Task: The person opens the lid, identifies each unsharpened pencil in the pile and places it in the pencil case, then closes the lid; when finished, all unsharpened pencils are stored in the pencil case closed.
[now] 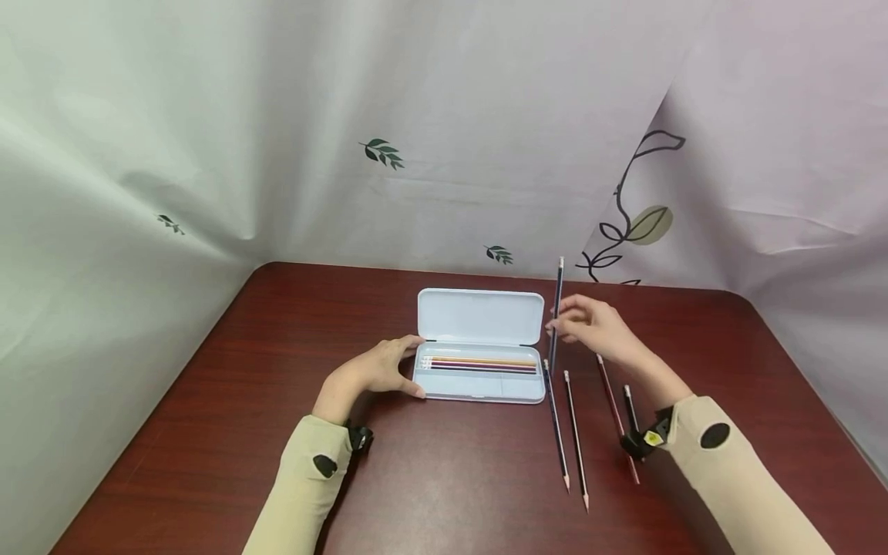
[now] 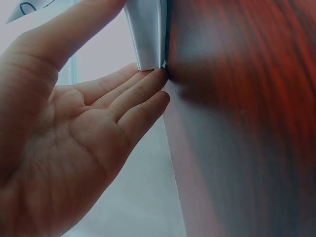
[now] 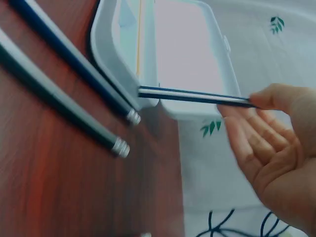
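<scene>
A pale blue pencil case point(image 1: 458, 384) lies with its lid point(image 1: 480, 316) raised. My left hand point(image 1: 378, 366) holds its left end, thumb at the front corner and fingers at the back. Several pencils point(image 1: 486, 364), one of them yellow, lie side by side in the rear compartment. My right hand point(image 1: 593, 327) pinches a dark blue striped pencil point(image 3: 192, 95) between thumb and fingers beside the case's right end. In the head view that pencil stands nearly upright with its eraser end up; its lower tip is hard to make out.
Right of the case lie a dark blue pencil point(image 1: 557, 428), a black pencil point(image 1: 576, 441) and a red pencil point(image 1: 613, 405). Another dark pencil point(image 1: 630, 405) is partly covered by the right wrist. Patterned pale cloth point(image 1: 444, 154) hangs behind the reddish-brown table point(image 1: 312, 301).
</scene>
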{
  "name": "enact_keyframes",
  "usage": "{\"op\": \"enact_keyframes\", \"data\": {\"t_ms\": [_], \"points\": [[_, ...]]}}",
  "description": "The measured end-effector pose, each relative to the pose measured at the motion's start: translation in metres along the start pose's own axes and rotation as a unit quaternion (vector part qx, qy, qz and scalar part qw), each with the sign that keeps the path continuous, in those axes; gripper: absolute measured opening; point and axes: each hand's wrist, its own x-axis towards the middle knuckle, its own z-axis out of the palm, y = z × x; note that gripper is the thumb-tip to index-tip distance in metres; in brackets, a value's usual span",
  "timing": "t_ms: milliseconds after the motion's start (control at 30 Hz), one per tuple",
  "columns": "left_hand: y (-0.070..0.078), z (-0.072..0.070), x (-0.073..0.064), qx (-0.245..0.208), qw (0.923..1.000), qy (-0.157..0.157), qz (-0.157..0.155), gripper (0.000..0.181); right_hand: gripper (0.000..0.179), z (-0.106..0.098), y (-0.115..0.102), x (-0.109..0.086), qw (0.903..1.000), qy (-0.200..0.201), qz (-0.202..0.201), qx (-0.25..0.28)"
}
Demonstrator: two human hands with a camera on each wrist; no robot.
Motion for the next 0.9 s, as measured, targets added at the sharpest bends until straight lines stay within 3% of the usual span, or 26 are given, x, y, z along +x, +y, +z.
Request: {"op": "enact_keyframes", "data": {"t_ms": [167,433,533,700,900], "points": [[0.002,-0.001,-0.001,0.010,0.9999,0.005,-0.005,0.091,0.034,0.013,-0.011,0.013,0.9982,0.030,-0.040,-0.034],[0.002,0.000,0.000,0.011,0.9999,0.001,-0.008,0.091,0.018,0.035,-0.009,0.019,0.9892,-0.011,-0.108,-0.099],[0.001,0.001,0.000,0.006,1.0000,0.003,-0.007,0.091,0.019,0.042,-0.009,0.020,0.9789,-0.010,-0.130,-0.157],[0.000,0.000,0.001,-0.002,1.0000,0.005,-0.003,0.093,0.024,0.051,-0.010,0.023,0.9501,-0.019,-0.156,-0.269],[0.000,0.001,0.001,-0.003,1.0000,0.000,-0.004,0.092,0.022,0.061,-0.011,0.027,0.9317,-0.063,-0.172,-0.313]]}}
